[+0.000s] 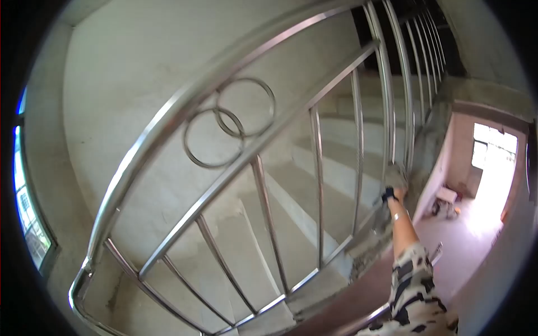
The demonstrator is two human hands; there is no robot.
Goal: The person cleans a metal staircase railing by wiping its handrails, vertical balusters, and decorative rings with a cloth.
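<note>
Well, the right hand (398,192) is stretched out at the metal posts (388,129) of the stair railing, with a soft-looking grey covering (395,175) over its far part. Whether that is a cloth or a glove, I can't tell. It also hides the fingers, so how far they are curled, and whether they grip a post, can't be made out. The left hand is out of view.

Just behind the hand sits a dark wristband (388,194), then the patterned sleeve (413,280). For good control here, I'd keep the wrist loose, let the palm follow each round post with light, even pressure, and mind the band and cuff so they don't catch on the metal. The rough concrete edge (364,263) below the hand could scrape knuckles, so a slow approach near the foot of the posts is wiser.

Beyond the posts, to the hand's left, are the pale steps (291,185). Farther left, the sloping bar (224,180) runs under two linked rings (274,106), with the curved handrail (137,148) above them. The window (29,213) is well apart at the far left, while the bright doorway (496,168) lies far off to the hand's right.
</note>
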